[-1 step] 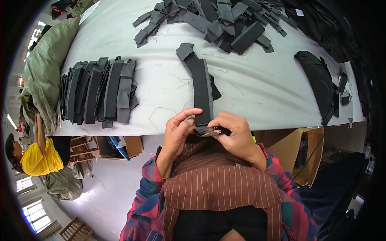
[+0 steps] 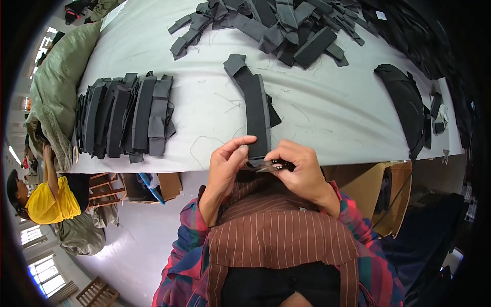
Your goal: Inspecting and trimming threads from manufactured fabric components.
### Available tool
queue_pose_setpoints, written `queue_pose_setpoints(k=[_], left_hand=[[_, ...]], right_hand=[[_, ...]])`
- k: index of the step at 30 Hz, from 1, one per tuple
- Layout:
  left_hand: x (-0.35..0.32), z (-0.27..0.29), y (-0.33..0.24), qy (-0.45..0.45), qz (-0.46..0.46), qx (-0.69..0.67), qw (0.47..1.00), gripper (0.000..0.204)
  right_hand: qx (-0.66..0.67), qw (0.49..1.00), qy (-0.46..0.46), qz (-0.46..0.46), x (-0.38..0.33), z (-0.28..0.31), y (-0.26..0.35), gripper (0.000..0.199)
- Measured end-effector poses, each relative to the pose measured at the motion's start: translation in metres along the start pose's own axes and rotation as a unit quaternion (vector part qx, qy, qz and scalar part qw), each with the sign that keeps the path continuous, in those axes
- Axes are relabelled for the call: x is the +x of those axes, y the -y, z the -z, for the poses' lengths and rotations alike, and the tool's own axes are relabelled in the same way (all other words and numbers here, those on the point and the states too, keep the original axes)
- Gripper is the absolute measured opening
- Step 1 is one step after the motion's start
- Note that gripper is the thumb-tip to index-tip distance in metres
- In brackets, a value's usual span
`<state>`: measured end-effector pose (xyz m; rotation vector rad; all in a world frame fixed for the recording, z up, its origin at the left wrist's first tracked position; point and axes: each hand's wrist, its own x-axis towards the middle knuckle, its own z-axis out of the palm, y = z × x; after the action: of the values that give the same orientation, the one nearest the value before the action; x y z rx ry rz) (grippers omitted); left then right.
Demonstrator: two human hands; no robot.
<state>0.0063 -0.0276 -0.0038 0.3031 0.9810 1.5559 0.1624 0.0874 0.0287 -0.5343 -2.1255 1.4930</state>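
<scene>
A dark grey fabric strip (image 2: 257, 112) lies lengthwise on the white-covered table (image 2: 327, 117), its near end at the table's front edge. My left hand (image 2: 224, 166) grips that near end from the left, fingers bent and the thumb close to the forefinger. From the right, my right hand (image 2: 300, 166) is closed around small thread snips (image 2: 281, 165) with black handles. Their metal blades point left at the strip's near end, close to my left fingertips. Whether the blades are touching cloth or thread is hard to make out.
Stacked dark strips (image 2: 120, 120) stand in a row on the left. A loose heap of strips (image 2: 276, 25) covers the far side. Black cloth pieces (image 2: 401, 105) lie right; a cardboard box (image 2: 401, 204) sits below. A person in yellow (image 2: 53, 202) handles a green bundle (image 2: 64, 77).
</scene>
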Motion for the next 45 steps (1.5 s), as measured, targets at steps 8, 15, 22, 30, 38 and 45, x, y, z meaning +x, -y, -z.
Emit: queue_pose_setpoints(k=[8, 15, 22, 30, 38, 45], left_hand=[[0.014, -0.014, 0.008, -0.066, -0.022, 0.091, 0.993, 0.028], [0.015, -0.023, 0.009, -0.060, -0.086, 0.181, 0.978, 0.028], [0.015, -0.023, 0.005, -0.106, -0.123, 0.149, 0.975, 0.025], [0.015, -0.025, 0.003, -0.110, -0.121, 0.160, 0.974, 0.028], [0.009, -0.027, 0.001, -0.109, -0.120, 0.168, 0.972, 0.028], [-0.001, -0.026, -0.005, -0.118, -0.126, 0.147, 0.974, 0.026]], right_hand=[[-0.026, 0.990, -0.121, -0.074, 0.015, -0.008, -0.024, 0.012], [0.132, 0.977, -0.072, -0.149, 0.014, -0.008, -0.024, 0.012], [-0.120, 0.982, -0.146, 0.001, 0.011, 0.010, 0.003, 0.016], [-0.278, 0.954, -0.080, 0.079, -0.010, 0.009, 0.004, 0.015], [-0.294, 0.946, -0.072, 0.113, -0.009, 0.007, 0.006, 0.014], [-0.232, 0.966, -0.105, 0.049, -0.009, 0.022, 0.007, 0.014]])
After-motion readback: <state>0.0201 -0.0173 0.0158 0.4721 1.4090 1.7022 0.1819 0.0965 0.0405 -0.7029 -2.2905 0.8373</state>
